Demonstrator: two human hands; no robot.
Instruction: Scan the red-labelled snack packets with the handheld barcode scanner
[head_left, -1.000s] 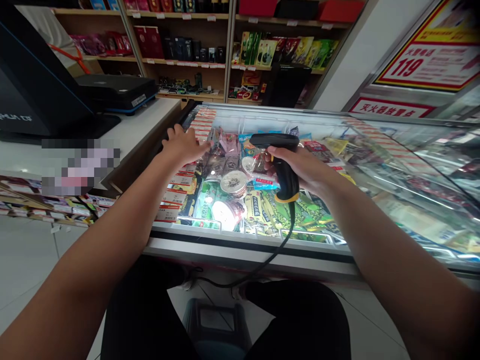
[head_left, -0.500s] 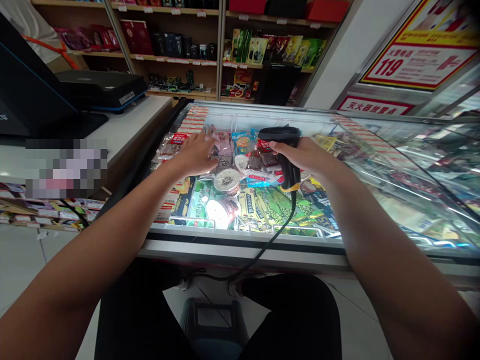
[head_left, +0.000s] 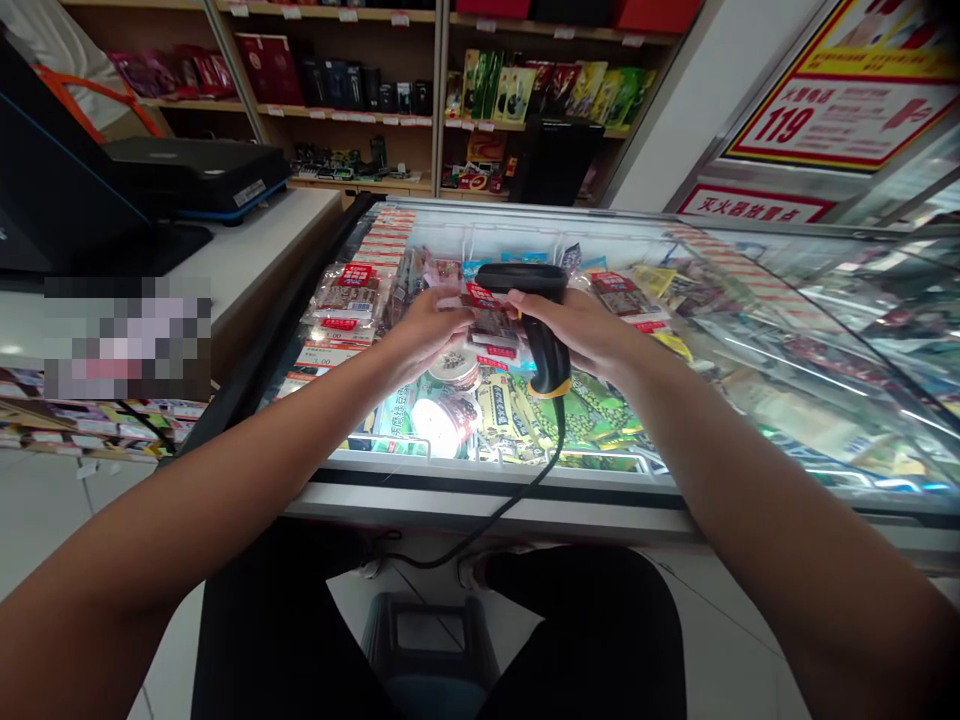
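My right hand (head_left: 589, 325) is wrapped round the handle of a black barcode scanner (head_left: 547, 345), whose cord drops over the freezer's front edge. My left hand (head_left: 439, 325) is closed on the left edge of a clear packet (head_left: 491, 325) with a red label and dark contents. The scanner's head covers part of this packet, and my right thumb lies close to its right side. Below my left hand are a round tub (head_left: 455, 368) and a second, brightly lit tub (head_left: 448, 425). A similar red-labelled packet (head_left: 349, 297) lies on the left.
The display freezer (head_left: 480, 492) has a raised front rim and a glass lid (head_left: 825, 350) on its right. A counter (head_left: 289, 240) with a black device (head_left: 195, 175) stands left. Beyond are stocked shelves (head_left: 337, 115). A stool (head_left: 427, 640) is between my legs.
My left hand has moved right and closed on the packet. My right hand has brought the scanner left, closer to my left hand. More red-labelled packets now show at left and right.
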